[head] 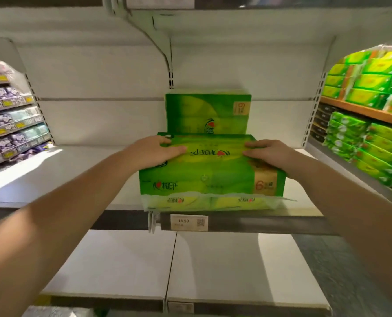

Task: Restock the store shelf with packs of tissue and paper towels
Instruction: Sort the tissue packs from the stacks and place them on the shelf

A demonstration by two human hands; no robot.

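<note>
Green tissue pack (pixel 211 175) at shelf (pixel 53 175) front edge, second pack (pixel 207 113) upright behind. Left hand (pixel 155 150) and right hand (pixel 271 154) press flat on top, fingers straight (nothing gripped). Likely light, squashy, slick film; hold by the ends.

A white price tag (pixel 189 222) printed 16.90, with a QR code, is being displayed on the grey shelf-edge rail (pixel 247 221), a clear plastic clip (pixel 153 223) just to its left. Yellow labels (pixel 7 103) are being shown along the neighbouring bay's edges at far left.
</note>
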